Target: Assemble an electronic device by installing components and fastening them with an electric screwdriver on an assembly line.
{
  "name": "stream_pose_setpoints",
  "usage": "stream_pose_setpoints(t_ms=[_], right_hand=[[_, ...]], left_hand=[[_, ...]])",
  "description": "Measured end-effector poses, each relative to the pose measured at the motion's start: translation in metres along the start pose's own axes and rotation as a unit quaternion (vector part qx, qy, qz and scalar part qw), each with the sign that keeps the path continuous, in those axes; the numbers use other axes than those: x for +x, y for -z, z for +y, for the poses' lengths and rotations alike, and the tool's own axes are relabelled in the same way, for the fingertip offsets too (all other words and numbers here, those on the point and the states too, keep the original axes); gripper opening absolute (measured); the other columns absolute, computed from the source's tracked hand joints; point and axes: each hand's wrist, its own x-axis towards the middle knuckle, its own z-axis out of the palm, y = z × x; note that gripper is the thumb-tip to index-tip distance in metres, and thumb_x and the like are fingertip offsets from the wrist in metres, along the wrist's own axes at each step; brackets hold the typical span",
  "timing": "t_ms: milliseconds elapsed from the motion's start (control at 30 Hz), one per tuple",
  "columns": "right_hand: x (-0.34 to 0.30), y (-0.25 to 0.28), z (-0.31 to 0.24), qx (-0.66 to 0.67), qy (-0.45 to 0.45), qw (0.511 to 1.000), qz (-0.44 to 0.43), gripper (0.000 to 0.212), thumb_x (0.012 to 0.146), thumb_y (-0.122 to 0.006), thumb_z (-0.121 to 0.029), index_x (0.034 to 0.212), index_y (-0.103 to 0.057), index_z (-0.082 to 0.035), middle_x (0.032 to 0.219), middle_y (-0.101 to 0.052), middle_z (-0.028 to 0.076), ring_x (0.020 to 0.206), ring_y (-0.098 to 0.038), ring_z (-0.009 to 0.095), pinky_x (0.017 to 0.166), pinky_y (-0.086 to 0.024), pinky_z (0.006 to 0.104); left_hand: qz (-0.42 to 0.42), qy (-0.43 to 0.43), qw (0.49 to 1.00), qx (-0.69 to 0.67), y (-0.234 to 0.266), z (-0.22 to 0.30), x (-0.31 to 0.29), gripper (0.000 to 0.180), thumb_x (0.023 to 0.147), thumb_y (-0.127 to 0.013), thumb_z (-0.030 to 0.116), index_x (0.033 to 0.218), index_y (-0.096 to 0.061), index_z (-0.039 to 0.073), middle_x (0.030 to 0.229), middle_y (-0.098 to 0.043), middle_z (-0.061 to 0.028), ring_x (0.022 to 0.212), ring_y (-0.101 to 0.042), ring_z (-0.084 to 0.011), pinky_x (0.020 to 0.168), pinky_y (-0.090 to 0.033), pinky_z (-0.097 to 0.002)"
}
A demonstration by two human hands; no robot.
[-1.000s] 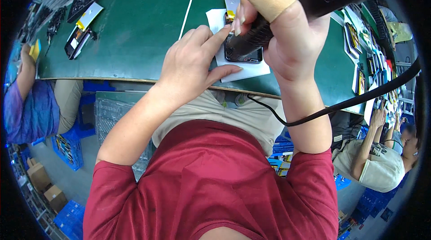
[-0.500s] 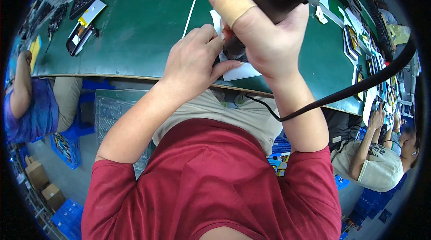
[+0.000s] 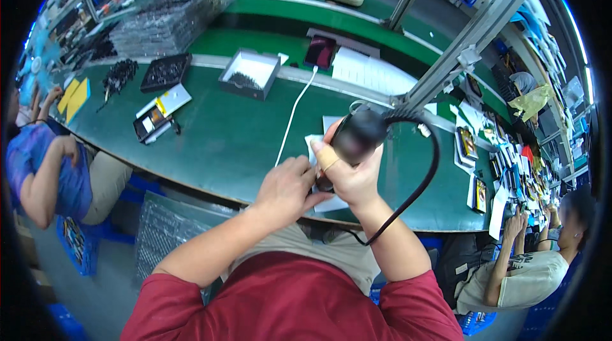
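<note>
The right hand point(image 3: 354, 178) has its fingers wrapped round a black tool point(image 3: 361, 132) above paper point(image 3: 333, 205) on the tabletop point(image 3: 217, 130); the cord point(image 3: 436, 155) loops toward three o'clock. At the tool's eight o'clock, the left hand point(image 3: 285, 188) curls its fingers; whether they grip anything, I can't tell.

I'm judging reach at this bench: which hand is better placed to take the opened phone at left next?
Probably the left hand: it is nearer the opened phone and no tool shows in it, though its grip is partly hidden. The right hand is wrapped around a black corded tool.
</note>
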Motion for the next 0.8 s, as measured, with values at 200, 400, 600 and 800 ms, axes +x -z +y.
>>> stream_pose_setpoints(t_ms=[200, 400, 600, 800], right_hand=[[0.0, 0.011, -0.02, -0.011, -0.032, 0.998, -0.06, 0.027, 0.084, -0.079, -0.004, 0.107, -0.066, -0.001, 0.083, -0.063, 0.0, 0.075, -0.058, 0.006, 0.067, -0.046, 0.024], [-0.02, 0.084, -0.105, -0.216, 0.167, 0.962, 0.026, 0.046, 0.079, -0.089, -0.019, 0.115, -0.065, -0.004, 0.095, -0.064, 0.006, 0.079, -0.062, 0.013, 0.073, -0.05, 0.0269], [-0.003, 0.167, -0.101, -0.659, -0.115, 0.739, 0.079, 0.056, 0.087, -0.075, -0.054, 0.102, -0.061, -0.001, 0.078, -0.071, 0.02, 0.074, -0.07, 0.043, 0.07, -0.054, 0.0495], [-0.035, 0.25, -0.004, -0.742, -0.229, 0.622, 0.099, 0.053, 0.088, -0.07, -0.053, 0.106, -0.061, -0.003, 0.084, -0.074, 0.024, 0.082, -0.073, 0.043, 0.075, -0.058, 0.0523]], left_hand=[[-0.019, 0.004, 1.0, -0.004, 0.0, 0.0, 0.007, 0.042, 0.084, -0.08, 0.041, 0.102, -0.068, 0.004, 0.103, -0.061, -0.0115, 0.09, -0.061, -0.0322, 0.075, -0.052, -0.0453], [-0.079, 0.02, 0.996, 0.039, 0.014, 0.005, 0.009, 0.069, 0.085, -0.08, 0.044, 0.138, -0.063, 0.005, 0.092, -0.053, -0.0101, 0.086, -0.059, -0.0295, 0.072, -0.051, -0.0413], [-0.123, 0.143, 0.978, -0.093, 0.037, -0.018, 0.058, 0.082, 0.088, -0.078, 0.051, 0.143, -0.054, -0.005, 0.117, -0.059, -0.0204, 0.075, -0.066, -0.0233, 0.074, -0.056, -0.0359], [-0.216, 0.151, 0.965, 0.015, 0.013, -0.053, 0.127, 0.093, 0.074, -0.081, 0.066, 0.133, -0.062, -0.003, 0.128, -0.061, -0.0249, 0.118, -0.064, -0.0375, 0.101, -0.052, -0.043]])
